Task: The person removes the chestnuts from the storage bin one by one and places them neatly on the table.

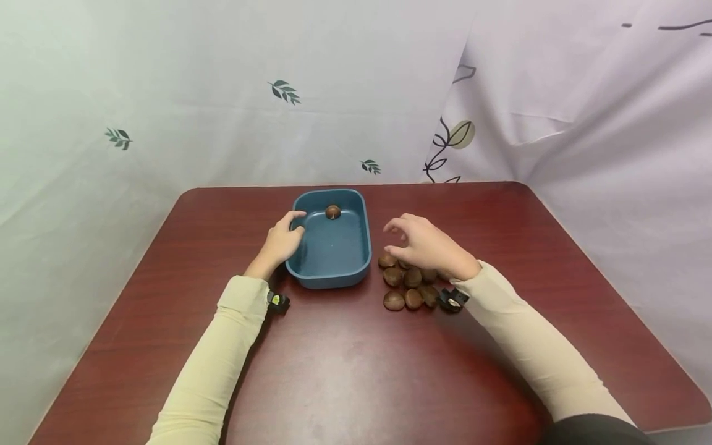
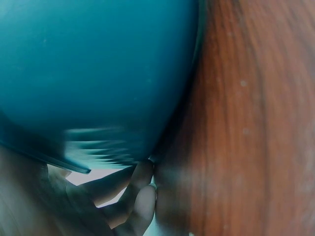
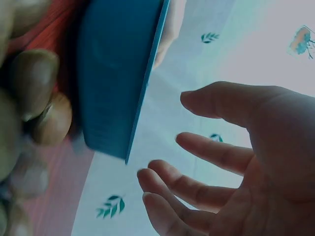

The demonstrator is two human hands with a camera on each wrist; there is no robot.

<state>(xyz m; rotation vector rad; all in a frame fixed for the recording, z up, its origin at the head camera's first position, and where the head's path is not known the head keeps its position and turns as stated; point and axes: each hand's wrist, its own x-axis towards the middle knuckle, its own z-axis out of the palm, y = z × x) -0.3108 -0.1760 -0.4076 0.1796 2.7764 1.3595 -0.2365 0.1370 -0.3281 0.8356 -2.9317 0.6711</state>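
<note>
A blue rectangular container (image 1: 329, 281) stands on the table with one brown chestnut (image 1: 332, 212) near its far wall. My left hand (image 1: 280, 241) holds its left rim; in the left wrist view some fingers (image 2: 144, 201) lie against the outer wall. To the right of the container sits a cluster of chestnuts (image 1: 412, 278), partly hidden under the right hand. My right hand (image 1: 425, 244) is above this cluster, its fingers loosely bent and apart, with nothing between them. In the right wrist view, chestnuts (image 3: 34, 81) show at the left, below the hand's level.
The dark red wooden table (image 1: 345, 358) has rounded far corners. A pale curtain with leaf prints (image 1: 334, 93) hangs behind it and along the sides. Small black cameras are strapped at both wrists, the right one (image 1: 453, 300) close beside the chestnuts.
</note>
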